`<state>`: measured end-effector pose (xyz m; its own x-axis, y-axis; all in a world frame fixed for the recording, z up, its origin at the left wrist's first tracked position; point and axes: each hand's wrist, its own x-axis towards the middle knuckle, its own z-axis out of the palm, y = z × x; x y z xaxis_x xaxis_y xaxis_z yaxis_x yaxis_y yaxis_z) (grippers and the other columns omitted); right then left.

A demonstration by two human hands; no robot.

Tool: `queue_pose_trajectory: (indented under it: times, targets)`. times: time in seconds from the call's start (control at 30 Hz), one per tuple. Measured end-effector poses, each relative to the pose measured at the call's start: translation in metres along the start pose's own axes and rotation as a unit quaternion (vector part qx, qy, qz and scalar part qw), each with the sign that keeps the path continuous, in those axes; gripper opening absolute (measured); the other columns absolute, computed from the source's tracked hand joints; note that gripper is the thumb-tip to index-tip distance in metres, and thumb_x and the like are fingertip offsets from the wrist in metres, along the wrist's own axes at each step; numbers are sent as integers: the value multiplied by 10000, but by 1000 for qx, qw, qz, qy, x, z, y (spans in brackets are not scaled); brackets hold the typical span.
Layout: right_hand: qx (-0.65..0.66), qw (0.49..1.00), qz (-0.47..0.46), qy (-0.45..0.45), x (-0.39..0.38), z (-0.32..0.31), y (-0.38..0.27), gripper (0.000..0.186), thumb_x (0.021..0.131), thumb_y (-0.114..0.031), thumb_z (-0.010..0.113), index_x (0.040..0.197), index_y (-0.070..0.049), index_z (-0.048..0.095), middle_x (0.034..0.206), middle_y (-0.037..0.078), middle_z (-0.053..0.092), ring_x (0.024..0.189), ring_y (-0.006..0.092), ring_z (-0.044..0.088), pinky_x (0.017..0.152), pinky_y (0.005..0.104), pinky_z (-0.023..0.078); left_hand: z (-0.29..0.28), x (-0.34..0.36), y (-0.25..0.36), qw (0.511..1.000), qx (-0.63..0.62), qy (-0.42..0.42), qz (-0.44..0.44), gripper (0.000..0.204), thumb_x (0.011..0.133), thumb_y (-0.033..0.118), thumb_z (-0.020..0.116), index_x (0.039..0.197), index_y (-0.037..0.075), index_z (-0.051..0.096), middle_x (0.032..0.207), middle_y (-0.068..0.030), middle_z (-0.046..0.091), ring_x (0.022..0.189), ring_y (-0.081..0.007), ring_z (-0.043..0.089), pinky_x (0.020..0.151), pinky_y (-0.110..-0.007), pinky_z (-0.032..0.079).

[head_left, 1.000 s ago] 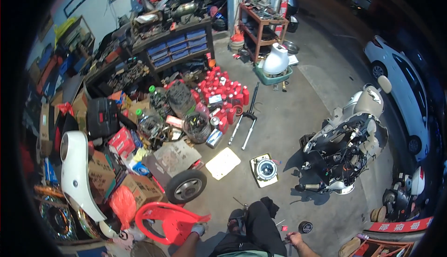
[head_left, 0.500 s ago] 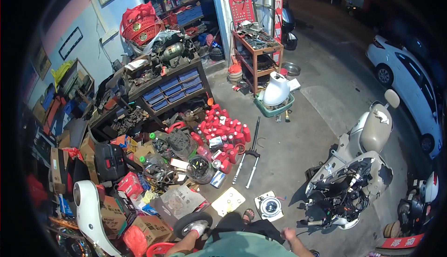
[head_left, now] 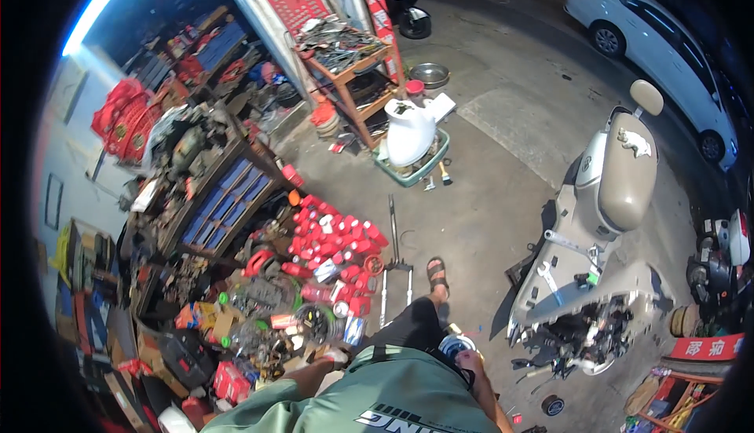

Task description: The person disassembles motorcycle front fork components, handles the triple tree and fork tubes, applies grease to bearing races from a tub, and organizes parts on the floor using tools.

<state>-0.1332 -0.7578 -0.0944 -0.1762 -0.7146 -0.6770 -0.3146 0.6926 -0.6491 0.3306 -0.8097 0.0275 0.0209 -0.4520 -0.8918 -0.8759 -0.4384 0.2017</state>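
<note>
- I am seeing my left hand [head_left: 338,357] hanging low by the heap of parts on the concrete floor [head_left: 503,166]; I cannot tell whether it is gripping anything.
- My right hand [head_left: 469,361] is hanging just beside a round white-and-blue part [head_left: 453,346], touching or nearly so; its grip is unclear.
- A stripped scooter [head_left: 597,252] is standing toward the floor's right edge.

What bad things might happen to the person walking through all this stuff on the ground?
Maybe a trip: the foot in an open sandal lands right beside the metal fork tubes lying on the concrete. The red bottles stand packed close by, so a stray step might knock them over. The half-stripped scooter has bare parts sticking out low on the person's right, which could scrape a leg.
</note>
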Motion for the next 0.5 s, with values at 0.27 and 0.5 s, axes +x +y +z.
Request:
queue_pose_trajectory:
  times: [0.27, 0.5]
  targets:
    - [259, 964, 41, -38, 111, -92, -159, 153, 855, 7, 524, 800, 27, 665, 691, 128, 641, 541, 219, 602, 475, 364, 502, -282, 129, 238, 919, -22, 188, 347, 196, 876, 123, 559, 1039, 41, 629, 1006, -209, 658, 964, -385, 641, 834, -468, 518]
    - [311, 938, 138, 68, 232, -165, -274, 134, 901, -82, 516, 882, -37, 641, 635, 100, 593, 502, 218, 549, 439, 384, 479, -409, 162, 338, 936, -166, 218, 221, 424, 941, 323, 510, 1193, 17, 659, 1160, -234, 669, 1103, -373, 630, 960, -420, 483]
